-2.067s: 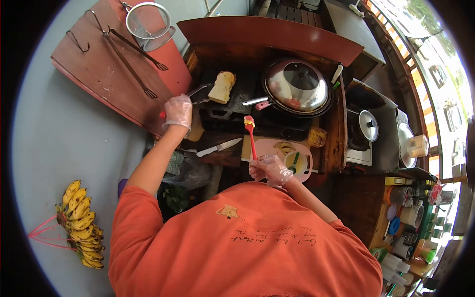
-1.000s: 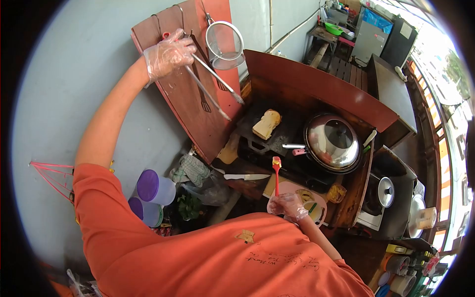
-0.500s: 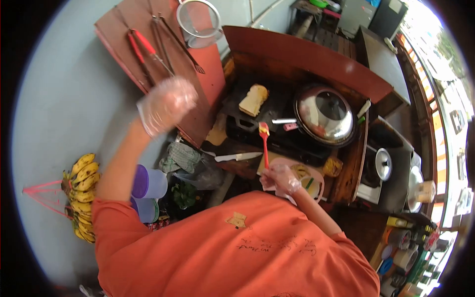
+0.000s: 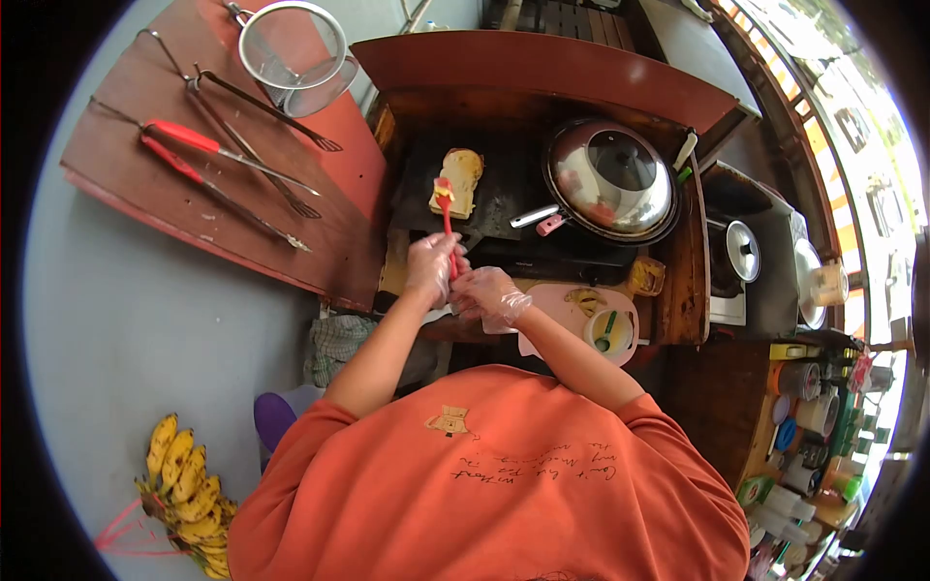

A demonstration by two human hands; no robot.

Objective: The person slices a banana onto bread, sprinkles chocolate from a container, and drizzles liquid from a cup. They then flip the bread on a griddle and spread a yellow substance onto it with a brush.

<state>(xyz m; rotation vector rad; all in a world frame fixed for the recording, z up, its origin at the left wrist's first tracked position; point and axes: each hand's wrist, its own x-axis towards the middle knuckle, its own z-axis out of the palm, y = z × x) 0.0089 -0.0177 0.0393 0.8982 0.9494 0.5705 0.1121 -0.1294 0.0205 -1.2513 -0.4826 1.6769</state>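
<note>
A red spatula (image 4: 447,215) carries yellow spread on its head, which is over the near part of a slice of bread (image 4: 460,176) on the black griddle (image 4: 412,184). My left hand (image 4: 431,266), in a clear plastic glove, is closed round the spatula's handle. Just right of it and lower, my right hand (image 4: 486,293), gloved too, has its fingers curled at the handle's lower end. Beside my right hand, a pink board (image 4: 544,342) bears banana peels (image 4: 586,300) and a white tub (image 4: 607,334) with a green utensil.
A large lidded pan (image 4: 612,182) stands right of the bread, its handle pointing left. Tongs (image 4: 184,134) and a strainer (image 4: 293,46) hang on the red panel at upper left. Bananas (image 4: 189,484) hang at lower left. A knife partly shows below my hands.
My left hand has come down from the upper left onto the spatula's handle. The spatula has moved up and left, from beside the griddle to over the bread. The view has shifted.
</note>
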